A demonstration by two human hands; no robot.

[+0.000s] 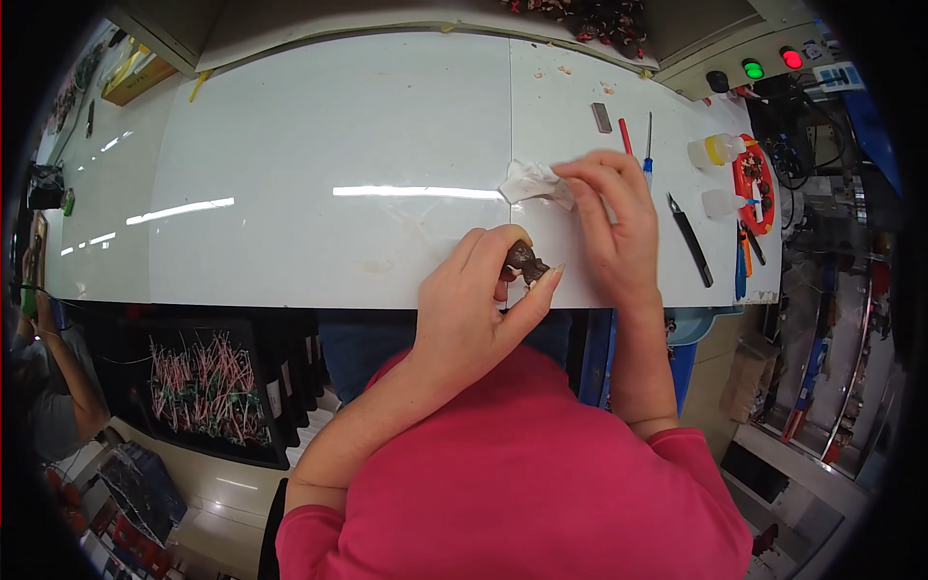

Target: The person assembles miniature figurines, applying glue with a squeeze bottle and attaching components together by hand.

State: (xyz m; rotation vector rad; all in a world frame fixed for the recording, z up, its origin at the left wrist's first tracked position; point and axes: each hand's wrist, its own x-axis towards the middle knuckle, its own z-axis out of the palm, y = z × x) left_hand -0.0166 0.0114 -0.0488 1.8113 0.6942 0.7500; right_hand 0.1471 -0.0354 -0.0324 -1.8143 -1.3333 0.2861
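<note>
Surface: we record a long white worktable, glossy, with strip-light reflections across it and a seam running front to back near its middle.

Left hand: curled closed, thumb and fingertips pinching a small dark brown part just above the near table edge.

Right hand: fingers bent down, pressing and gripping a crumpled white tissue that lies on the table just beyond the dark part.

Right end of table: we list a red-handled tool, a blue-handled screwdriver, black tweezers, a small grey metal piece, two clear squeeze bottles and a red tray of small bits.

Beyond: a control box with a green button and a red button, with cables beside it.

Below the table, left: a black bin of pink-wired parts.

Far left: another person's arm, well apart from our hands.

Top edge: a heap of dark and red parts.
</note>
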